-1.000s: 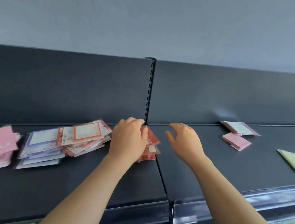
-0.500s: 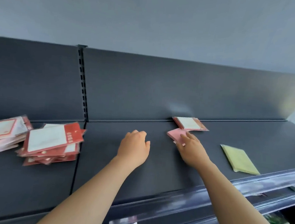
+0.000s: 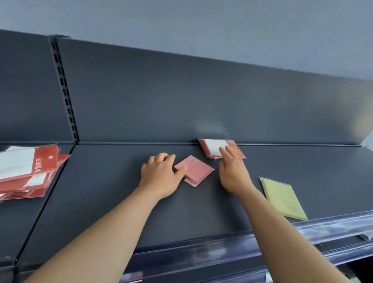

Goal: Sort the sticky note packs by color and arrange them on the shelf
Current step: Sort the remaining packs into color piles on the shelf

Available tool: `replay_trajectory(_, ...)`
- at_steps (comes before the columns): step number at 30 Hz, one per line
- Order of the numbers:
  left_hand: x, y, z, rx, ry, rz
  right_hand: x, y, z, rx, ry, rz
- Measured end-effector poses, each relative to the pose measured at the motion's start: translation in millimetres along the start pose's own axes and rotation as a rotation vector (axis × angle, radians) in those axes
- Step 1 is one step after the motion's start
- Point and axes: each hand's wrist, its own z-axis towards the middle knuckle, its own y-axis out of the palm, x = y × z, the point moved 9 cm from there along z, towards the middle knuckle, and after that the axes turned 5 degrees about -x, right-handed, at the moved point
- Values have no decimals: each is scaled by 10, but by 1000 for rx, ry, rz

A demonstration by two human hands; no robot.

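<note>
Two hands work the shelf (image 3: 110, 191), red stack (image 3: 15, 172) at frame left, yellow pack (image 3: 282, 198) at right. At centre the left hand (image 3: 158, 177) pinches the pink pack (image 3: 197, 171); the right hand (image 3: 234, 174) rests straight fingers (image 3: 224, 153) on the red pack (image 3: 212, 146) behind, probably best slid forward before lifting.

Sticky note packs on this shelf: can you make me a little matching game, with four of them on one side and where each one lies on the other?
Things
1. pink pack
2. yellow pack
3. red-edged pack
4. red pile

Places
A. far left, past the upright
B. under the thumb of the left hand
C. at the back wall, under the fingers of the right hand
D. alone, right of both hands

Pairs: 1-B, 2-D, 3-C, 4-A.
</note>
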Motion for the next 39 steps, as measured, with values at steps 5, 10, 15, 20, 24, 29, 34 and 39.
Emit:
replay_trajectory(5, 40, 66, 11, 4, 18, 84, 24, 182, 124, -143, -58, -222)
replay_trajectory(10, 26, 79, 6, 10, 13, 122, 90, 140, -116, -180, -44, -273)
replay_trajectory(15, -36, 2, 0, 74, -16, 3, 115, -62, -384, -99, 2, -296)
replay_trajectory(20, -55, -5, -14, 71, -43, -20, 295, -177, -349, 13, 127, -110)
replay_trajectory(24, -20, 27, -14, 43, -23, 59, 390, 67, -250, -152, 192, -210)
replay_trajectory(29, -37, 17, 0, 15, -48, -14, 439, 136, -231, -195, 202, -215)
replay_trajectory(34, 312, -179, 280, 12, -32, -283, 471, 92, -245, -140, 219, -98)
replay_trajectory(39, 725, -62, 644, -101, 1, -375, 501, 45, -371, -94, 237, -79)
